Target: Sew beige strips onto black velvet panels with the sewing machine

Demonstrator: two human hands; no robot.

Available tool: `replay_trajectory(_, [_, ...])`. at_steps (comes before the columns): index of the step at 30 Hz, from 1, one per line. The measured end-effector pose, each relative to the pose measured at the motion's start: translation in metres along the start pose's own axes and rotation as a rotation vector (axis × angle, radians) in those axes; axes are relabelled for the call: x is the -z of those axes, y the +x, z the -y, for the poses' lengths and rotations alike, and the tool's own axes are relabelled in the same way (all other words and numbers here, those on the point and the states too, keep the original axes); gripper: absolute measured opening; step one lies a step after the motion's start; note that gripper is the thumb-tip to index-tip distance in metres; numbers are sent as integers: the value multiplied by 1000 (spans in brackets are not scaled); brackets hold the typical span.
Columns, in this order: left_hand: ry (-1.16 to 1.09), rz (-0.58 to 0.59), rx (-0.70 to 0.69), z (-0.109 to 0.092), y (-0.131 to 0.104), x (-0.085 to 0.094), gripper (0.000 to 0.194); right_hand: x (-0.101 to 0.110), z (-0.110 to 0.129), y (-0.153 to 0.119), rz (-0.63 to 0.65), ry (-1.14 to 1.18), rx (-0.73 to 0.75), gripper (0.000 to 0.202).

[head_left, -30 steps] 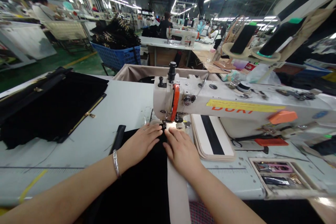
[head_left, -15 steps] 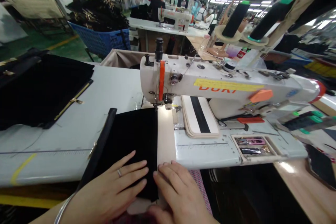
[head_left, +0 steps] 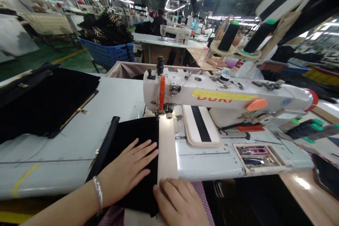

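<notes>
A white sewing machine (head_left: 225, 95) stands over the table, its needle area at the top edge of a black fabric piece (head_left: 137, 127). Along that fabric's right side runs a beige strip (head_left: 167, 148). My left hand (head_left: 132, 169) lies flat on the black fabric, fingers spread, with a ring and a bracelet. Nearer the front edge, my right hand (head_left: 180, 199) has its fingers bent together on the beige strip, at the seam with the black fabric. Its thumb is mostly hidden.
More black fabric with gold zippers (head_left: 47, 102) lies at the left. White panels with a black stripe (head_left: 201, 127) rest under the machine arm. A tool tray (head_left: 256, 159) is at the right, a blue basket (head_left: 108, 53) behind. People sit farther back.
My left hand has moved up the black fabric, toward the needle. My right hand's fingers are more bent. The whole view has tilted up, showing more of the room.
</notes>
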State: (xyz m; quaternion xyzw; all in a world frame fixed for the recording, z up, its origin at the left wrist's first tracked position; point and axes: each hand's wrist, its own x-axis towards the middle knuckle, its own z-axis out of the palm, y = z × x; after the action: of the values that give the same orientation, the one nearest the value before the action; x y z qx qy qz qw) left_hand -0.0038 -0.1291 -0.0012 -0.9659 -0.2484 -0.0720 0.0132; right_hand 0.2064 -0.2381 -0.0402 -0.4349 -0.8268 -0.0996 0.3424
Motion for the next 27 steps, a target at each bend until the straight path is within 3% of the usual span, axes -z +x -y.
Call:
replay_trajectory(7, [-2,-7,19,12,9,-2,53,-1,-6,11,-26,58,-4,47])
replay_trajectory(12, [3,4,43,24,21,-7,52,5,-13,22,85,78,-24,31])
replay_trajectory(17, [-5,-22,50,34,31,-12,50,5,-20,31,126,65,-30,34])
replay_trajectory(24, [-96,-100,-88,7,4,-1,34,-1,-29,38,184,76,-80,33])
replay_trajectory(27, [-195,-184,-97,3,-8,-6,38,-2,-32,41,218,105,-113,34])
